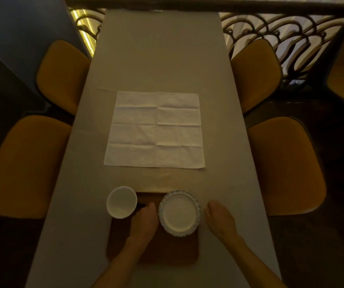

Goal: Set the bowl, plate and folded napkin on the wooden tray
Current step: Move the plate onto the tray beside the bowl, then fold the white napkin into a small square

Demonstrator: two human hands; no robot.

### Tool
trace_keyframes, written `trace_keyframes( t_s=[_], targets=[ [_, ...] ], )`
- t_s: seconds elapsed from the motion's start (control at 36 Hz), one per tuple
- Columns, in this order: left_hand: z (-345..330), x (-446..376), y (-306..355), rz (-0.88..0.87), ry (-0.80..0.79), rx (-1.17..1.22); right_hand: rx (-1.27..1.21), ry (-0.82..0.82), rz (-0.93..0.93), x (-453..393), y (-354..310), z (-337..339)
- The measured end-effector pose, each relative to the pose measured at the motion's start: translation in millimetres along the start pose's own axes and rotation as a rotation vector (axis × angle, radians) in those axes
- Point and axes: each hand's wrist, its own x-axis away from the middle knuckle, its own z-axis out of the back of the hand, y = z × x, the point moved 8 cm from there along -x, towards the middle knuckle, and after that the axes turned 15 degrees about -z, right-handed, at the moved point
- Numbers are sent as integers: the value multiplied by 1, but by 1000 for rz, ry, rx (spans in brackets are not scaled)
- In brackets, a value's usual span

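Note:
A dark wooden tray [167,252] lies at the near end of the table. A white bowl [121,202] stands upright at the tray's far left corner, partly over its edge. A white plate [179,213] with a fluted rim rests on the tray's far right part. My left hand [145,220] hovers over the tray between bowl and plate, fingers loosely apart, holding nothing. My right hand [218,219] is just right of the plate, off the tray, open and apart from the rim. A white napkin [156,129] lies fully unfolded and flat on the table's middle.
The long table [160,59] has a grey cloth. Two mustard chairs stand on the left [25,165] and two on the right [287,165]. An ornate metal railing [281,30] runs behind the table's far end.

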Motion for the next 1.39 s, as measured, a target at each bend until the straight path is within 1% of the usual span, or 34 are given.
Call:
trace_keyframes(
  t_s=[0.17, 0.28, 0.39, 0.47, 0.61, 0.75, 0.86, 1.06, 1.17, 1.39],
  targets=[
    [47, 2, 11, -49, 185, -71, 118, 337, 90, 14, -23, 50],
    [82, 7, 19, -82, 313, -121, 160, 481, 149, 26, -42, 72],
    [113, 13, 25, -150, 440, -148, 204, 577, 221, 35, -63, 85],
    [133, 19, 26, -175, 501, -185, 214, 639, 281, 44, -79, 91],
    [145, 23, 21, -187, 498, -248, 223, 644, 342, 53, -101, 87],
    [144, 18, 11, -203, 454, -282, 230, 609, 387, 57, -122, 73],
    [146, 7, 2, -218, 432, -277, 250, 561, 362, 50, -134, 64],
    [159, -26, -14, -228, 437, -273, 255, 539, 312, 25, -152, 62],
    [170, -54, -23, -230, 447, -286, 271, 582, 308, 5, -163, 64],
    [193, -111, -31, -239, 448, -259, 261, 603, 289, -44, -186, 66]
  ],
)
